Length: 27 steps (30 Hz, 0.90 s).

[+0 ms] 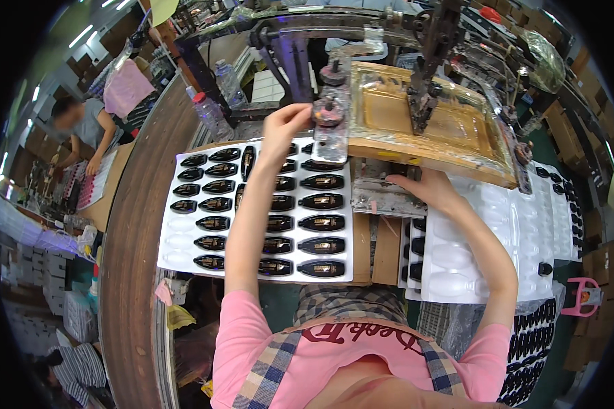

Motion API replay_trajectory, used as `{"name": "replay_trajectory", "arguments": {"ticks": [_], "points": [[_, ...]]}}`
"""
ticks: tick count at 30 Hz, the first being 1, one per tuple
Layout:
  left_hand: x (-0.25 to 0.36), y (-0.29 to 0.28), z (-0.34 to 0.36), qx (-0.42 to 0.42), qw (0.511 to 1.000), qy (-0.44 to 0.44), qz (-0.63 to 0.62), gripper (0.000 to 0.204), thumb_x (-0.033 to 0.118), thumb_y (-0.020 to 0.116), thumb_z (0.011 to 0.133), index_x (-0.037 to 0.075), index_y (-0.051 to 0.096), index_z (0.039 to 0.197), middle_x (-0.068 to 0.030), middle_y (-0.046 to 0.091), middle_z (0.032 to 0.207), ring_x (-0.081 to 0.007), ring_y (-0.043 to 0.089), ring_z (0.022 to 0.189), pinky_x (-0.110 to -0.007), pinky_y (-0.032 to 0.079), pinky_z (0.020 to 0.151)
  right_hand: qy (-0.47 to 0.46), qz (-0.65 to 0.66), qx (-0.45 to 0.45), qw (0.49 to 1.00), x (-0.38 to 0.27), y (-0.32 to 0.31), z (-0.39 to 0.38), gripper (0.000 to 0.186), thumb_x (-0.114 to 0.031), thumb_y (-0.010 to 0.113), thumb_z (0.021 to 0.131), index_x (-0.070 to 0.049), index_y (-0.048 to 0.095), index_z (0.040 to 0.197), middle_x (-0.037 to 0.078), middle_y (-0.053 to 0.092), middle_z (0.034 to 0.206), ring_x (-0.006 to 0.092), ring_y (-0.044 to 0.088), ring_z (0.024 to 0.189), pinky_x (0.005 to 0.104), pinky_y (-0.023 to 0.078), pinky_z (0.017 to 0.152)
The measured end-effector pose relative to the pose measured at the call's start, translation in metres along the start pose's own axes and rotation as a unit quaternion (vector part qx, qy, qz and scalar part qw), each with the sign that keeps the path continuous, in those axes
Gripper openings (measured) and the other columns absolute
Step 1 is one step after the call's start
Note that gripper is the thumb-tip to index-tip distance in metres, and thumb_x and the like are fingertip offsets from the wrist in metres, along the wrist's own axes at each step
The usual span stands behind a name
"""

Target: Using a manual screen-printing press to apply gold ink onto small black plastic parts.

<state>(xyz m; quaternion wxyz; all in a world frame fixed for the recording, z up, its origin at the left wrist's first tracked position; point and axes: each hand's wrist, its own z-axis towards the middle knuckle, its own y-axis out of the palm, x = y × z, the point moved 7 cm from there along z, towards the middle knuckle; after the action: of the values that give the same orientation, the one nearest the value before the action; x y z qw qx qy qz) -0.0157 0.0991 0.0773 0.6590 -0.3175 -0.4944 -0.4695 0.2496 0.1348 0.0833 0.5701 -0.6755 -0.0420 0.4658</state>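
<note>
My left hand (283, 133) is raised over the white tray (183, 225), fingers pinched at the edge of a stained round knob (327, 112) on the machine's clamp. That clamp holds a wooden-framed screen (379, 102), stained yellow, below a dark metal arm (423, 68). My right hand (430, 189) reaches beneath the frame's front, thumb over the metal jig (378, 191); its other fingers and whatever they grip are hidden. Glossy black oval pieces (320, 222) with gold printing lie in rows in the white tray, with several slots bare at its lower left.
White moulded trays (481, 252) are stacked at right, more black pieces (531, 341) below. Plastic bottles (225, 82) stand behind the left tray. A wooden bench edge (129, 225) runs along the left; beyond, a co-worker (99, 123) works and another person (82, 371) is lower down. A pink stool (581, 296) is at right.
</note>
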Motion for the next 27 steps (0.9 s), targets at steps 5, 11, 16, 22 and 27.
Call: {"name": "replay_trajectory", "arguments": {"ticks": [5, 11, 16, 22, 27], "points": [[-0.019, -0.137, -0.057, 0.103, 0.983, -0.103, 0.109, 0.023, 0.022, 0.061, 0.081, 0.000, 0.063, 0.088, 0.0002, 0.059, 0.076, -0.0050, 0.050, 0.067, -0.018, 0.039, 0.061, -0.044, 0.046, -0.006, 0.998, -0.002, -0.003, -0.011, 0.051, -0.038, 0.063, 0.075, 0.002, 0.053, 0.105, 0.018, 0.055, 0.104, 0.0293, 0.051, 0.098, 0.0342, 0.039, 0.084], [-0.028, -0.313, -0.168, 0.282, 0.923, -0.172, 0.197, 0.033, 0.033, 0.063, 0.078, 0.001, 0.062, 0.075, 0.0017, 0.051, 0.061, -0.0056, 0.048, 0.054, -0.018, 0.042, 0.052, 0.040, -0.066, 0.136, 0.988, 0.083, -0.065, -0.081, 0.046, -0.024, 0.062, 0.078, 0.004, 0.047, 0.111, 0.018, 0.052, 0.109, 0.0292, 0.048, 0.102, 0.0335, 0.034, 0.089], [-0.033, -0.383, -0.220, 0.351, 0.880, -0.205, 0.245, 0.036, 0.034, 0.064, 0.077, 0.001, 0.061, 0.065, 0.0016, 0.047, 0.053, -0.0067, 0.046, 0.048, -0.019, 0.039, 0.048, 0.124, -0.256, 0.300, 0.910, 0.189, -0.156, -0.184, 0.060, -0.029, 0.058, 0.082, 0.005, 0.035, 0.126, 0.022, 0.034, 0.131, 0.0305, 0.028, 0.125, 0.0349, 0.021, 0.102], [-0.085, -0.422, -0.227, 0.363, 0.838, -0.261, 0.312, 0.041, 0.036, 0.064, 0.076, 0.001, 0.058, 0.057, -0.0016, 0.051, 0.051, -0.0076, 0.045, 0.044, -0.021, 0.035, 0.042, 0.414, -0.409, 0.204, 0.787, 0.424, -0.227, -0.404, 0.086, -0.049, 0.061, 0.074, 0.008, 0.027, 0.128, 0.032, 0.035, 0.124, 0.0340, 0.033, 0.120, 0.0380, 0.024, 0.100], [-0.083, -0.427, -0.240, 0.336, 0.791, -0.300, 0.414, 0.037, 0.036, 0.064, 0.075, 0.001, 0.062, 0.063, -0.0021, 0.052, 0.049, -0.0085, 0.048, 0.044, -0.023, 0.037, 0.044, 0.420, -0.057, 0.207, 0.882, 0.380, -0.186, -0.372, 0.078, -0.045, 0.061, 0.076, 0.009, 0.030, 0.125, 0.017, 0.052, 0.105, 0.0231, 0.051, 0.097, 0.0288, 0.037, 0.087]]}}
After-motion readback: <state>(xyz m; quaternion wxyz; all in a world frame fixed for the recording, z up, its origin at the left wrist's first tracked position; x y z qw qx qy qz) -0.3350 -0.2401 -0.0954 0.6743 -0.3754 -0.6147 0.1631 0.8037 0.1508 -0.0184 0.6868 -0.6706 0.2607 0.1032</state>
